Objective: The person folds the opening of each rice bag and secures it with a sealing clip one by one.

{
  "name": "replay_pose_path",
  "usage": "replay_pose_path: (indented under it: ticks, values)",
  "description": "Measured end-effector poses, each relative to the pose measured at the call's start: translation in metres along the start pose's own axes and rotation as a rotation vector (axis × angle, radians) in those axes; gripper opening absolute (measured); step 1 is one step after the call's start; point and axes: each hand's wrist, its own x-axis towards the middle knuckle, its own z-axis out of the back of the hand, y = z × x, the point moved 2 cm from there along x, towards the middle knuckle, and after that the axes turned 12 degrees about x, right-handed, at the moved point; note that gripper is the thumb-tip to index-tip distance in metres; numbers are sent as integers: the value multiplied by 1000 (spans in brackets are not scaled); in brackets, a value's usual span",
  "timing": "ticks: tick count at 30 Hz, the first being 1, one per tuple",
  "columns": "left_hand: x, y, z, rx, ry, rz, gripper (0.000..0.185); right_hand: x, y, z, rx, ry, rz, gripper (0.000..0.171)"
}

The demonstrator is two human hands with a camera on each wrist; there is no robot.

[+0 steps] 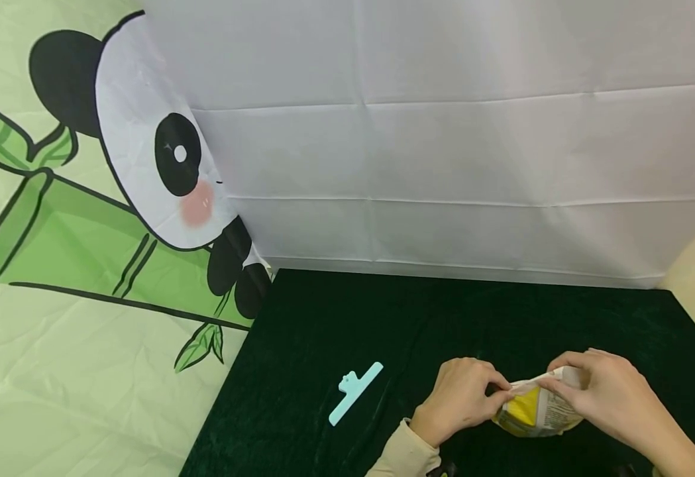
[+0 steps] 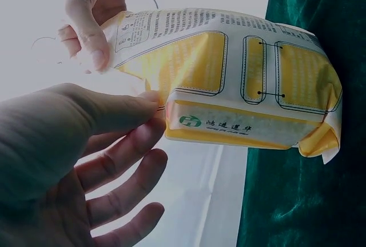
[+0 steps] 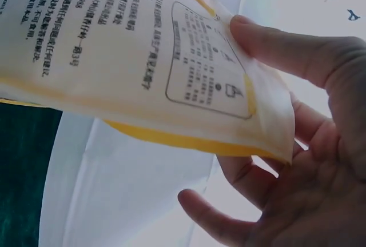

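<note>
now | left hand pinching yellow bag | right hand pinching its top | contents hidden

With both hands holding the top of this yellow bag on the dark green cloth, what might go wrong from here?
1. The left hand and right hand only pinch the top edge of the yellow bag; the thin film may slip from the fingers, so the fold could open.
2. The bag looks full and rounded, so it might tip on the dark green cloth.
3. The light blue sealing clip lies apart, to the left; reaching for it means letting go with one hand.
</note>
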Motion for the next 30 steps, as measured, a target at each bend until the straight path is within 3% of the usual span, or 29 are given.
replay_pose_path:
  ticks: [9,16,24,30]
  values:
    - [-3,0,1,-33,16,1,15,-7,-3,-3,34,-56,99,16]
    - [-7,-1,-1,-20,-10,11,16,-7,-5,-4,121,-48,132,17]
    - [-13,-4,-3,12,-86,9,17,-9,-5,-5,80,-85,167,22]
    - [-16,-4,-3,1,-86,11,19,-9,-2,-3,70,-80,169,24]
